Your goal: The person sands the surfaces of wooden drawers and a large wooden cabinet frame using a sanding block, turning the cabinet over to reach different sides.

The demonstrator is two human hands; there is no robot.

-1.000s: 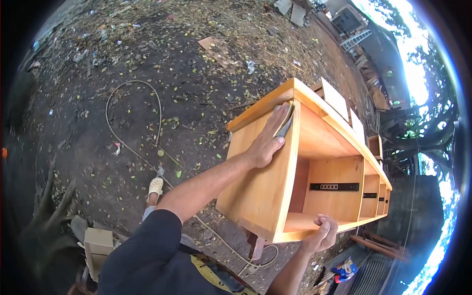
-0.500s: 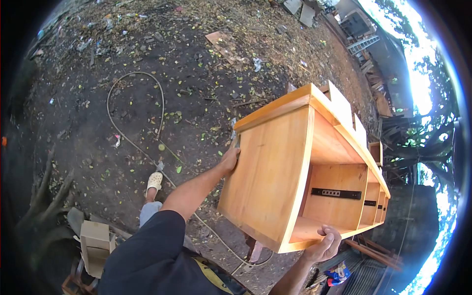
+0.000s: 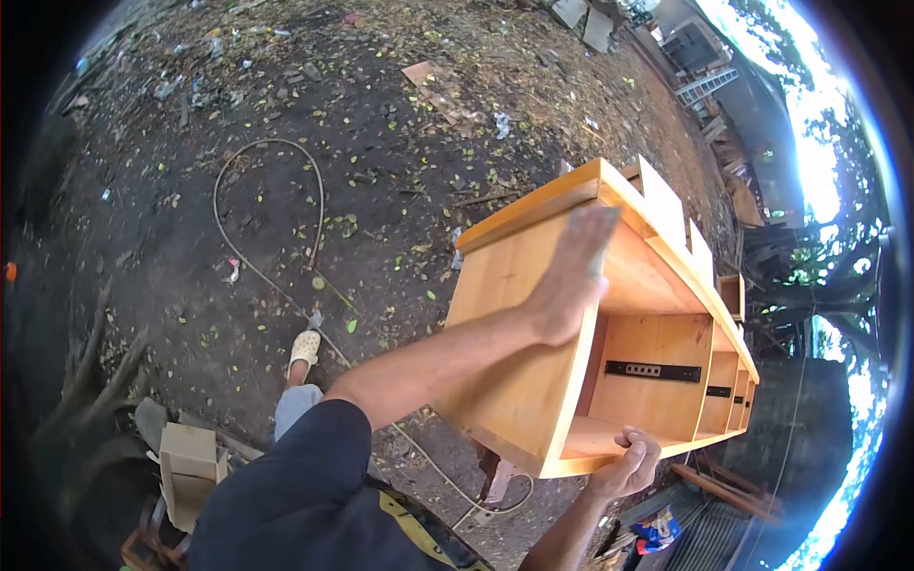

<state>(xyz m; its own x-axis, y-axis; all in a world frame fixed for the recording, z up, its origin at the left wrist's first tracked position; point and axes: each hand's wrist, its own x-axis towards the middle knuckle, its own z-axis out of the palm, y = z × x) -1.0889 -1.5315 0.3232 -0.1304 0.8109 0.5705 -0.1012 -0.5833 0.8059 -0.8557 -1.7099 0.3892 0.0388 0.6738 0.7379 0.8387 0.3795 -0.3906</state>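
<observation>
The step in hand is judged to be surface rubbing of the wooden cabinet (image 3: 495,381), which is tipped over bare ground with its open compartments facing right. The left hand (image 3: 569,285) is laid flat on the side panel (image 3: 495,314) near its upper front edge, fingers extended and pressed down. A greyish sheet (image 3: 602,249), possibly abrasive paper, is seen at the fingertips, but motion blur prevents confirmation. The right hand (image 3: 626,463) is clenched around the lower front edge, thumb on top, so that the cabinet is steadied. For the next stroke, even palm pressure along the panel and a firm right-hand grip are called for. A drawer slide (image 3: 657,370) is mounted inside.
</observation>
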